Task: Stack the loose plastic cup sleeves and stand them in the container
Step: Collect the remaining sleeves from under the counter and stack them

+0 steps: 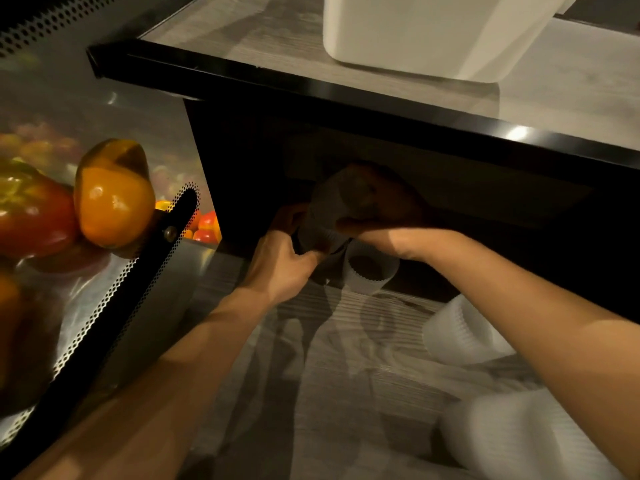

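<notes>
A: Where is the held sleeve (329, 213) to be found?
B: It is seen mid-scene, in deep shade under the black-edged upper shelf (381, 102), raised above the tabletop (346, 375) and tilted.
A: How is it gripped?
B: The fingers of the left hand (282, 268) are curled round its near left edge. The fingers of the right hand (377, 230) are wrapped over its right side, with the thumb laid along the ribbed wall. Whether one sleeve or several nested ones are held cannot be told in that shade.
A: And the loose ones?
B: An upright sleeve (369, 271) is stood on the tabletop just beneath the right hand, its open mouth turned upward. Another sleeve (460, 336) is laid on its side to the right, partly hidden by the right forearm. A blurred white group (519, 438) is seen at the near right.
A: The container?
B: A white container (415, 32) is set on the upper shelf, far and to the right, well apart from both hands.
A: What is found on the left?
B: An orange pepper (112, 199) and a red pepper (31, 220) are rested side by side, touching, behind a black perforated strip (114, 306).
</notes>
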Available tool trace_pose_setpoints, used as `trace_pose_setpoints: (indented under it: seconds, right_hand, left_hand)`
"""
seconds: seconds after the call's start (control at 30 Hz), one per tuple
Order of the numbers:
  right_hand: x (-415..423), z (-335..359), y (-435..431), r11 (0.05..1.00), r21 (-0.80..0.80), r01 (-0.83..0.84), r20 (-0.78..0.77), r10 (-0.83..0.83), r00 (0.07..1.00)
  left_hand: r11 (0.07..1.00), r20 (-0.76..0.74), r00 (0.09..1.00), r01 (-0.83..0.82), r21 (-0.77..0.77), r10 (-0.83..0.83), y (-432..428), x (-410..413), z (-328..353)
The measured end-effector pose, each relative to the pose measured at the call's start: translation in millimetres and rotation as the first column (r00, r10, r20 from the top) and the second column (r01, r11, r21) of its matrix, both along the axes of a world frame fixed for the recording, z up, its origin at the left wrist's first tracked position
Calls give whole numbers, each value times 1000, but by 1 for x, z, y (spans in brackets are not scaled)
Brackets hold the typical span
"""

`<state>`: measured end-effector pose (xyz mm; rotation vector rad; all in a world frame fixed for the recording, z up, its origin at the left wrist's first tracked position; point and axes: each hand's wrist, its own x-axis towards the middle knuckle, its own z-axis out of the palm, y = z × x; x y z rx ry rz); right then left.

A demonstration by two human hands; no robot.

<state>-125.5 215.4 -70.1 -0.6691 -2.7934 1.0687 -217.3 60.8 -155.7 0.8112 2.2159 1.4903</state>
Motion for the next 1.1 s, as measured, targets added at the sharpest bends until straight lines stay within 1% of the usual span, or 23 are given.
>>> trace_pose_setpoints:
  seconds: [0.1,0.13,0.17,0.23,0.27,0.37,0.47,0.57,0.67,0.73,0.83,0.93,1.0,1.07,1.1]
  right_hand:
    - [-6,0,5,994,92,-57,141,44,989]
    - [-8,-1,6,990,108,-87,200,65,978]
    - [-8,-4,5,990,91,-110,235,86,968]
    - [-7,-10,3,996,-18,-86,253,88,963]
    - [-5,-12,3,997,-33,-73,244,79,967]
    - [-6,-19,7,997,19,-72,242,65,968]
    - [-7,-22,4,995,31,-95,270,84,959]
    - [-9,-23,1,994,22,-103,226,96,969]
    - [-9,-26,4,998,35,-53,172,46,984]
    - [-9,-30,7,997,60,-50,198,37,979]
    - [-11,-38,9,1000,9,-29,269,25,963]
    - [-15,-47,10,1000,28,-1,292,-7,956]
    - [-15,-41,8,999,39,-15,251,4,968]
    - [-12,-27,8,999,35,-20,126,15,992]
    - [-8,-19,9,1000,-10,-7,53,7,999]
  left_hand:
    - [1000,3,1000,2,-24,-2,2,-2,-1]
    - [999,-3,1000,11,-46,-11,2,-3,-2]
    - [998,-6,1000,22,-61,-23,2,-3,-3]
    - [996,0,999,40,-77,-40,1,-1,-2]
    - [996,6,999,41,-78,-40,1,0,-1]
    - [996,-12,1000,13,-86,-15,2,-1,-1]
    - [987,-82,997,-20,-158,7,1,-2,1]
    - [989,-97,995,-15,-146,1,1,1,4]
    - [988,-109,994,-16,-156,-2,1,1,3]
    - [987,-119,993,-4,-163,-16,2,1,1]
    - [982,-136,991,-3,-187,-22,4,0,-4]
    - [980,-146,989,-13,-199,-16,7,0,-7]
    - [985,-124,992,-41,-165,20,8,0,0]
    - [994,-74,996,-53,-98,46,6,-2,9]
    - [995,-55,997,-57,-79,53,5,-3,14]
